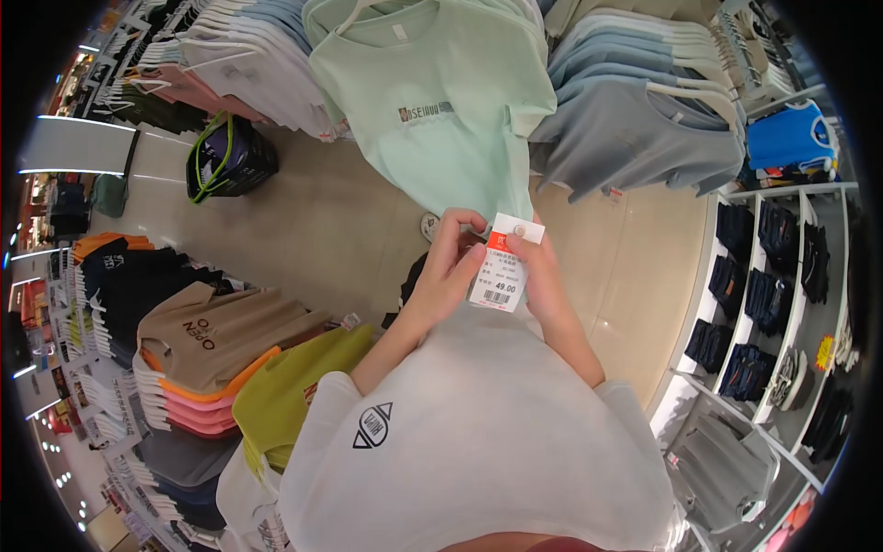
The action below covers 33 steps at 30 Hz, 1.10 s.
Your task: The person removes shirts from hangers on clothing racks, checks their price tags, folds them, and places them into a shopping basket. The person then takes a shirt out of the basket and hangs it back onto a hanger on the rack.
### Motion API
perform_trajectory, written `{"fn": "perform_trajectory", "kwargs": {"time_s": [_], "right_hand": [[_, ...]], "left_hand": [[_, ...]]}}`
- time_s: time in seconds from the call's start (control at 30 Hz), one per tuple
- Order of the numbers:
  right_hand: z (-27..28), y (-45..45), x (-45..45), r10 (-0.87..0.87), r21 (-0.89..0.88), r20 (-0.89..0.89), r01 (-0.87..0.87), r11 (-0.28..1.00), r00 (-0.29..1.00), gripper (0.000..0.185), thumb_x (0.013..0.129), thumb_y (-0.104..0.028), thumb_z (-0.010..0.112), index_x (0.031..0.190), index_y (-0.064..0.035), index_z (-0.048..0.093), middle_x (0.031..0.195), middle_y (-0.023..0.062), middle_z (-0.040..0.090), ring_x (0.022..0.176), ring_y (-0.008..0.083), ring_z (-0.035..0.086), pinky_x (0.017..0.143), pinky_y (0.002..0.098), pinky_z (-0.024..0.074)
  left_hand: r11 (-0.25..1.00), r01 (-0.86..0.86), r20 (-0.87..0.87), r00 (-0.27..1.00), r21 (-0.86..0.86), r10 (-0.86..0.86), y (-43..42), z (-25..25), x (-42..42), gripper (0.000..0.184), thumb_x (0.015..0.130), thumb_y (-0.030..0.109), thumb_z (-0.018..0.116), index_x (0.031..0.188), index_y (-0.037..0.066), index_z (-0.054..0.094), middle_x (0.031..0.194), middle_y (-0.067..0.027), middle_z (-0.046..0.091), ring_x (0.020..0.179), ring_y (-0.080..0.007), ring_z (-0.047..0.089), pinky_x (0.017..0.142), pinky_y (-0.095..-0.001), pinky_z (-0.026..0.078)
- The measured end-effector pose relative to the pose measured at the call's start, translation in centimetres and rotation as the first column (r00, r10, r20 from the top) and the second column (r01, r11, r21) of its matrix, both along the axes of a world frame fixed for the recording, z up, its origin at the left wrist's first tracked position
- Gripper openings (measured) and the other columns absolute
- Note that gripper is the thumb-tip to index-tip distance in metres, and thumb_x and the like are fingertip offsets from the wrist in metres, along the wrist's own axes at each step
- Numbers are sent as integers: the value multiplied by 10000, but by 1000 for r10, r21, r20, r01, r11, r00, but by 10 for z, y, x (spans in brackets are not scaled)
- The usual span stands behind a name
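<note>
A pale mint green T-shirt (pixel 423 83) with a printed chest logo hangs on a white hanger at the top middle. At its lower hem, a white and orange price tag (pixel 499 267) reading 49.00 faces up. My right hand (pixel 538 262) pinches the tag near its top right, with the thumb over the upper part. Close by on the left, my left hand (pixel 452 258) has its fingers bent at the tag's left edge and the shirt's hem; what its fingertips grip is partly hidden.
Grey T-shirts (pixel 644 129) hang right of the mint one, white ones (pixel 248 78) left. A black basket (pixel 235 156) with green trim stands on the floor. Brown (pixel 216 336) and olive shirts (pixel 294 391) hang lower left. Shelves (pixel 750 304) hold folded dark jeans at right.
</note>
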State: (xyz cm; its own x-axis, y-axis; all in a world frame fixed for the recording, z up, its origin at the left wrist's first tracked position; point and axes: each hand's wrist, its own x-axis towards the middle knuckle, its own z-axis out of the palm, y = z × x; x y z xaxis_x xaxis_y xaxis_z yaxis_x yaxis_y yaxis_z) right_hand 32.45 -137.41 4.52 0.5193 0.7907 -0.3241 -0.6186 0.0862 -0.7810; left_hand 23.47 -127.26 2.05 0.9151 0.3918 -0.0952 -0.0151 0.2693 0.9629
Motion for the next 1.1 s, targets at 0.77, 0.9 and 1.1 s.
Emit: {"fn": "perform_trajectory", "kwargs": {"time_s": [0.77,0.9,1.1], "right_hand": [[16,-27,-2,13,136,-150,8,991,989,430,816,-259,384,1183,-39,343,955,41,490,888,103,470,761,249,380],[16,-28,-5,-4,151,-155,28,988,988,425,814,-244,400,1180,-35,348,946,34,490,883,99,466,760,249,375],[19,-31,-6,-59,114,-123,74,991,991,398,815,-234,419,1164,-51,363,913,25,498,878,88,464,750,244,376]], "left_hand": [[970,60,230,966,235,-115,-20,18,8,360,842,322,430,994,12,325,913,-66,372,768,-117,414,639,-237,380],[963,77,255,956,258,-145,-19,16,8,399,855,367,382,1001,0,328,918,-73,378,773,-126,422,669,-244,378],[971,92,309,937,222,-160,-19,18,7,341,841,267,415,1037,5,323,969,-95,369,773,-138,445,679,-259,392]]}}
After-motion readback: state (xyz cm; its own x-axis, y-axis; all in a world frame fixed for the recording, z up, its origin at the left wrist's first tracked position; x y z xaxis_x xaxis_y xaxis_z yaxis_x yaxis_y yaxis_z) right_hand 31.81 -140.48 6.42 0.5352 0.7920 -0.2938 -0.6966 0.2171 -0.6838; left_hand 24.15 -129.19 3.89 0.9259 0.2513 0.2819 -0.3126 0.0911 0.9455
